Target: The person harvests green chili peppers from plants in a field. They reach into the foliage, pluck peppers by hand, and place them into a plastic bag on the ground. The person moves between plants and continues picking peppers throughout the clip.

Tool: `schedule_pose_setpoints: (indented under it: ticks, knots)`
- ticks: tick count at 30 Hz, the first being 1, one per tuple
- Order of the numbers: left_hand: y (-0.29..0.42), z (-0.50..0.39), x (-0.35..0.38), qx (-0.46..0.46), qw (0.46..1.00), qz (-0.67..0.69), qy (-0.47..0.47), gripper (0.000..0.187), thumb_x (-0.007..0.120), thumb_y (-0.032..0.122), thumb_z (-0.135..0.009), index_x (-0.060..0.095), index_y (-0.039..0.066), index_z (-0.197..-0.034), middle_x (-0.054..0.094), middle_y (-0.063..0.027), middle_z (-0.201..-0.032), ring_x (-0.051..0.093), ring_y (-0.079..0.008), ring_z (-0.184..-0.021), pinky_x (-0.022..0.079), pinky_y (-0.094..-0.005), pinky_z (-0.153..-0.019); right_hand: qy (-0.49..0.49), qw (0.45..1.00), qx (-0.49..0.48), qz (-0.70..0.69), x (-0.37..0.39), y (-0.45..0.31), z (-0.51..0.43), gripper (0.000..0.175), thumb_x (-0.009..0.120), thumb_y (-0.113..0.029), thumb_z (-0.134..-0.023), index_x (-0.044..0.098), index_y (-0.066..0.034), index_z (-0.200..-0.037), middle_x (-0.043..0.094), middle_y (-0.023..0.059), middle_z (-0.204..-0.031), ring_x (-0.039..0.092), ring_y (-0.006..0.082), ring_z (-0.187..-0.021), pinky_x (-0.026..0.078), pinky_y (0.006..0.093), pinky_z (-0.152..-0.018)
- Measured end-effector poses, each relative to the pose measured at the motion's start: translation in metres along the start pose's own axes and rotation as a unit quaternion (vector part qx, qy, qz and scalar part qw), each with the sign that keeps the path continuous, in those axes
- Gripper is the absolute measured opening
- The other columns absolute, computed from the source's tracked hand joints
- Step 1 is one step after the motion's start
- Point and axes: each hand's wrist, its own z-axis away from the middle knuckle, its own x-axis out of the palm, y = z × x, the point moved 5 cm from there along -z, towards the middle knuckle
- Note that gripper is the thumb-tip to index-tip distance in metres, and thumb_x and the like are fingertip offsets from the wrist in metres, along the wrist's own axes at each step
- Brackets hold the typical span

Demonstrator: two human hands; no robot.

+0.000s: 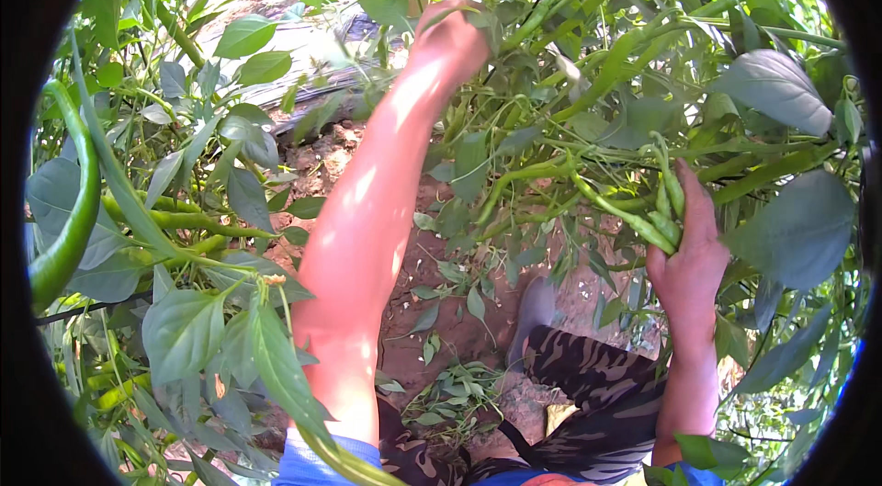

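My left arm stretches forward to the far side of the pepper plants, where my left hand (451, 38) is bent among leaves and stems. It is slightly blurred, and its fingers are hidden, so I cannot tell whether it grips anything. On the right, my right hand (692, 255) holds a small bunch of green chili peppers (665, 224) between thumb and fingers. One long thin pepper (617, 210) extends from that bunch towards the left. Around this hand, leafy pepper branches (592, 114) lean over with many long green pods hanging on them.
A second row of pepper plants (186, 327) rises on the left, with a large curved green pepper (79, 203) near the view's rim. Bare soil (427, 265) runs between the rows. Plucked leafy sprigs (455, 393) lie by my camouflage trousers (592, 389) and grey shoe (534, 314).
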Motion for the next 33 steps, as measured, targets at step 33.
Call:
schedule_pose_setpoints:
  ticks: [33]
  knots:
    - [-0.001,-0.044,0.015,0.175,0.97,-0.158,0.053,0.023,0.054,0.018,-0.097,0.068,0.001,-0.103,0.07,-0.0202,-0.096,0.069,-0.0331,-0.084,0.055,-0.0433,-0.074,-0.032,0.999,-0.004,-0.013,0.003,0.001,0.007,0.066,0.063,0.003,-0.081,0.051,-0.0046,-0.146,0.062,0.0227,-0.135,0.062,0.0439,-0.122,0.051,0.0459,-0.102]
